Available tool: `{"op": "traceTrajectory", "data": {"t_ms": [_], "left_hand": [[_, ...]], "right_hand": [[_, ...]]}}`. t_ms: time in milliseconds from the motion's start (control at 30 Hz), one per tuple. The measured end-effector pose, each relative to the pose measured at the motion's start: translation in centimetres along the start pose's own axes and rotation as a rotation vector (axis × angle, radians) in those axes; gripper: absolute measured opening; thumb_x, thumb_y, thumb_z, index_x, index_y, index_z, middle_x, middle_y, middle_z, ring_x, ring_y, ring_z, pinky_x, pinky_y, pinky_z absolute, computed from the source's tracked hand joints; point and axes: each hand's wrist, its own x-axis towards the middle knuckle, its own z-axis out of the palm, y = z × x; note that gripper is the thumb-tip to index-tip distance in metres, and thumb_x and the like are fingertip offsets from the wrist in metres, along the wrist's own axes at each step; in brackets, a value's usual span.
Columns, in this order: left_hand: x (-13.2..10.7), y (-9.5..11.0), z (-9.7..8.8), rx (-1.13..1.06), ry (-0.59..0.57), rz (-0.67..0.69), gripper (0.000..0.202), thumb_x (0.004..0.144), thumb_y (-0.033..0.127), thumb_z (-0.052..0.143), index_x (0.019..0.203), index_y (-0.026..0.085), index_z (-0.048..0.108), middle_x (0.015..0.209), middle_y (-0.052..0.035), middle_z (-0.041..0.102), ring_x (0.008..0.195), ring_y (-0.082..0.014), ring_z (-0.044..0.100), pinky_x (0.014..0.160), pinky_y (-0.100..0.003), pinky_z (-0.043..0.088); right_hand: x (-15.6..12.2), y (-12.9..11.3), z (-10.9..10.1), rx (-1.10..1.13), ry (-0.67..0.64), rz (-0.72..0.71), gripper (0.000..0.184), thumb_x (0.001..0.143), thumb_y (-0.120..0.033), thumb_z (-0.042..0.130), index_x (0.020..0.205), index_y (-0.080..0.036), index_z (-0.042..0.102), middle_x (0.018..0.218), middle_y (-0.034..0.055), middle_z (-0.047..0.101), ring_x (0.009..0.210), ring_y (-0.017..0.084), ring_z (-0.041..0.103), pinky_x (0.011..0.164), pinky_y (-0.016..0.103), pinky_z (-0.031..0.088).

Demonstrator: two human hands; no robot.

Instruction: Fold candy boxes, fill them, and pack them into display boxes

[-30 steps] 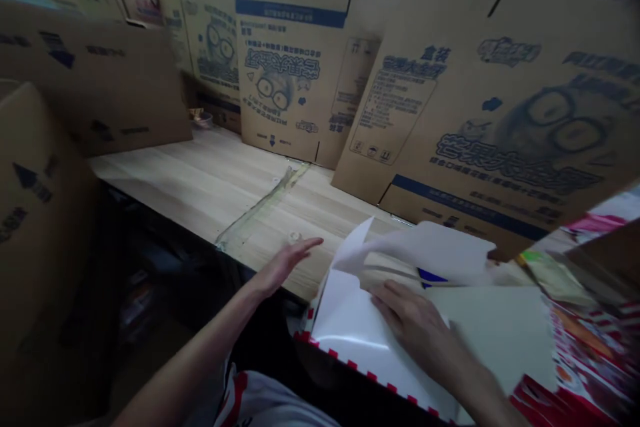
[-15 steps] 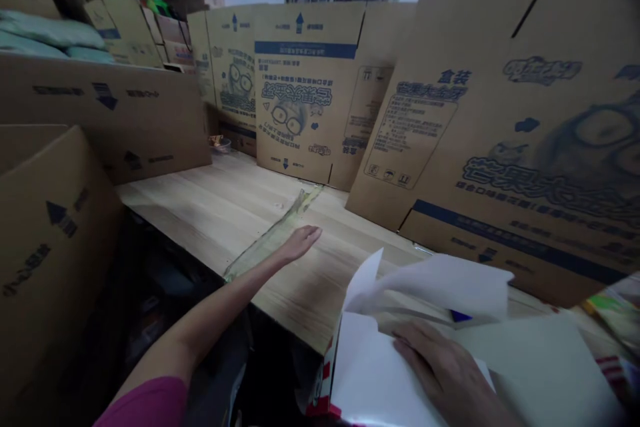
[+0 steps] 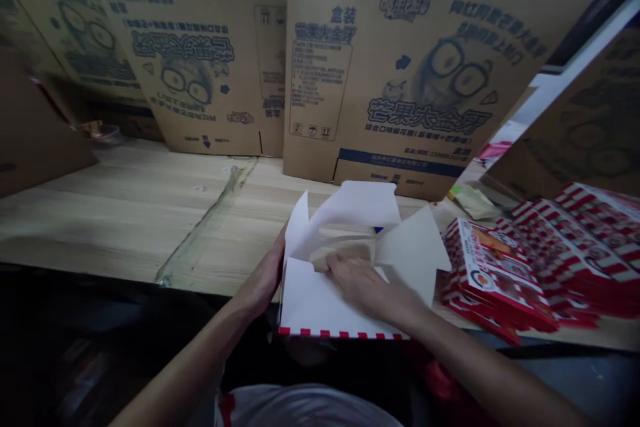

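Note:
A white-lined paper box (image 3: 320,300) with red-and-white edging stands at the table's front edge, its flaps raised and its top open. Against its left wall rests my left hand (image 3: 267,273), closed around that side with the fingertips hidden behind the wall. My right hand (image 3: 363,283) reaches over the front flap into the opening, its fingers bent down at the flap's inner edge. The undersides of those fingers are hidden. Inside, a tan surface (image 3: 320,257) shows beside my fingers.
Large printed cardboard cartons (image 3: 320,113) line the back of the wooden table (image 3: 145,213). Several red-and-white printed boxes (image 3: 500,267) are stacked at the right. A strip of clear tape (image 3: 200,227) crosses the tabletop. Further left sits a small plastic tub (image 3: 107,133).
My left hand has come back from the tabletop to the box's left side. My right hand stays at the box opening. The view has turned right and down, showing the striped boxes.

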Motion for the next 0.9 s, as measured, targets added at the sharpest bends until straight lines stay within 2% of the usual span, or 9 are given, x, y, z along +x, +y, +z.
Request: {"op": "traceTrajectory", "data": {"t_ms": [133,233,300,467,667,733,800,867,900], "left_hand": [[0.8,0.6,0.5,-0.102,0.057,0.025,0.063,0.094,0.058,0.031,0.147,0.025,0.033,0.151,-0.0048,0.04,0.141,-0.0254,0.031,0.113,-0.04,0.033],[1.3,0.9,1.1,-0.079,-0.018,-0.018,0.069,0.091,0.051,0.046,0.15,0.025,0.023,0.153,-0.0079,0.035,0.136,-0.0257,0.04,0.108,-0.038,0.039],[1.7,1.1,1.4,0.078,-0.037,0.016,0.074,0.087,0.048,0.053,0.15,0.021,0.024,0.151,-0.0104,0.038,0.133,-0.027,0.043,0.107,-0.039,0.039],[3.2,2.2,1.5,0.73,-0.021,0.043,0.071,0.082,0.041,0.057,0.142,0.011,0.033,0.131,-0.0188,0.057,0.118,-0.0341,0.055,0.099,-0.045,0.043],[3.0,3.6,2.4,1.043,-0.1,0.029,0.068,0.083,0.039,0.053,0.141,0.01,0.032,0.122,-0.0224,0.059,0.105,-0.0384,0.061,0.087,-0.048,0.047],[2.6,3.8,2.8,1.069,-0.131,0.036,0.067,0.086,0.041,0.05,0.143,0.011,0.031,0.125,-0.0236,0.056,0.104,-0.0391,0.061,0.086,-0.049,0.047],[2.3,3.6,2.8,1.057,-0.168,0.038,0.068,0.087,0.042,0.048,0.145,0.012,0.028,0.131,-0.0237,0.051,0.108,-0.0386,0.059,0.089,-0.048,0.046],[2.2,3.3,2.6,1.039,-0.173,0.021,0.069,0.087,0.042,0.047,0.146,0.013,0.027,0.137,-0.0236,0.047,0.115,-0.0381,0.056,0.093,-0.047,0.045],[2.3,3.1,2.4,1.03,-0.157,0.01,0.069,0.088,0.042,0.046,0.147,0.012,0.027,0.138,-0.0236,0.046,0.118,-0.0378,0.054,0.094,-0.047,0.044]], "right_hand": [[-0.4,-0.3,-1.7,0.004,0.169,0.025,0.017,0.097,-0.02,0.038,0.092,-0.016,0.054,0.086,0.0063,0.065,0.078,0.018,0.06,0.068,0.028,0.035],[-0.7,-0.6,-2.5,-0.021,0.201,0.035,0.016,0.097,-0.02,0.039,0.092,-0.016,0.054,0.085,0.0061,0.066,0.079,0.019,0.061,0.067,0.028,0.035],[-1.0,-0.6,-2.6,-0.048,0.176,0.019,0.017,0.096,-0.018,0.038,0.098,-0.015,0.054,0.09,0.0074,0.066,0.08,0.02,0.062,0.069,0.029,0.037],[-2.7,0.0,-1.7,-0.164,0.121,-0.033,0.023,0.096,-0.012,0.034,0.106,-0.016,0.054,0.099,0.0098,0.064,0.086,0.022,0.061,0.075,0.033,0.042],[-3.8,-0.4,-1.4,-0.18,0.132,-0.028,0.024,0.094,-0.009,0.036,0.099,-0.015,0.058,0.095,0.0094,0.065,0.083,0.022,0.063,0.073,0.033,0.048],[-4.7,-0.6,-1.9,-0.13,0.234,-0.059,0.021,0.094,-0.012,0.039,0.097,-0.015,0.06,0.097,0.0103,0.065,0.088,0.023,0.063,0.073,0.034,0.05],[-6.3,-0.1,-2.4,-0.038,0.433,-0.208,0.019,0.092,-0.013,0.045,0.102,-0.017,0.061,0.106,0.0109,0.066,0.098,0.024,0.063,0.079,0.036,0.053],[-8.2,1.5,-2.7,0.086,0.774,-0.342,0.023,0.088,-0.012,0.053,0.108,-0.022,0.061,0.112,0.0083,0.065,0.104,0.023,0.062,0.086,0.038,0.053],[-9.0,2.6,-2.6,0.164,1.0,-0.331,0.028,0.086,-0.011,0.056,0.11,-0.024,0.06,0.113,0.0069,0.064,0.106,0.022,0.062,0.09,0.039,0.052]]}}
